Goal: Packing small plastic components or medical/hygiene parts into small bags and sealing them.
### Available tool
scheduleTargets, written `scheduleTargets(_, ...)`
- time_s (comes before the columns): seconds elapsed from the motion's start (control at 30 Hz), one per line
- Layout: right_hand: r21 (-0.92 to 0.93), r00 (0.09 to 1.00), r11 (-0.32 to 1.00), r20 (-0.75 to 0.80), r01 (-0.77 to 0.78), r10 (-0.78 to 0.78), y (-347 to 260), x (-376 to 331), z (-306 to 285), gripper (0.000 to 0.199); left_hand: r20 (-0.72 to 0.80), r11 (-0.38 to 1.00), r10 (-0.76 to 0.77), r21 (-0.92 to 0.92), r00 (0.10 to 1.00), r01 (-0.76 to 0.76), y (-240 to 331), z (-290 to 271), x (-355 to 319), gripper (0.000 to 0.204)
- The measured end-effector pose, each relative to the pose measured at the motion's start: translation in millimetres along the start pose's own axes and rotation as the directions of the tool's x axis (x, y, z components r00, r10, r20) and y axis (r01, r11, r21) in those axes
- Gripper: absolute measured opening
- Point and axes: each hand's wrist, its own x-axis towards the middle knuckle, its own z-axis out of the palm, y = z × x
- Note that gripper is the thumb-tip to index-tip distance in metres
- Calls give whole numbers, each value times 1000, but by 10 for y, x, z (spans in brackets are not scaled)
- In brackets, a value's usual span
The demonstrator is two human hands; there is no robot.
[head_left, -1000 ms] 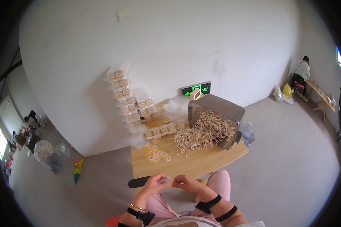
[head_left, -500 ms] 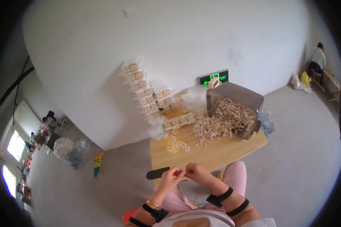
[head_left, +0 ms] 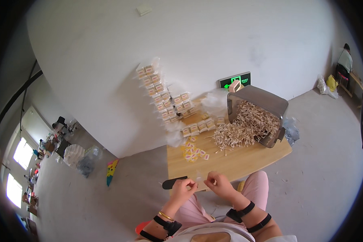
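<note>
At the table's near edge, my left hand (head_left: pixel 184 190) is closed, its thumb and fingertips pinched together. My right hand (head_left: pixel 219 185) is also closed in a pinch, a short gap to the right of it. A faint see-through scrap (head_left: pixel 198 176), perhaps clear plastic, shows just beyond the gap; which hand touches it, I cannot tell. Whatever sits in either pinch is too small to make out. Beside my left hand lies a flat black strip (head_left: pixel 174 182) with a rounded end. Small yellow and white cards (head_left: pixel 194 153) are scattered farther up the table.
A tipped grey translucent bin (head_left: pixel 257 94) spills thin sticks like cotton swabs (head_left: pixel 238 135) over the wooden table (head_left: pixel 246 164). Small packs (head_left: pixel 195 129) line up behind the cards; bagged packs (head_left: pixel 160 98) stack high by the wall. Clear bags (head_left: pixel 214 103) lie at the back.
My hands have come apart, the right one moving away from the left. The whole view has shifted slightly, so the table sits farther right.
</note>
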Motion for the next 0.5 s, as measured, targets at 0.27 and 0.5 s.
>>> scheduleTargets(0.27,347,961,912,238,-219,141,-120,32,148,18,-261,806,574,346,776,-480,167,32,-86,113)
scheduleTargets(0.5,358,921,881,345,-309,182,-109,78,196,16,-296,908,414,75,861,-411,-41,-79,-101,114)
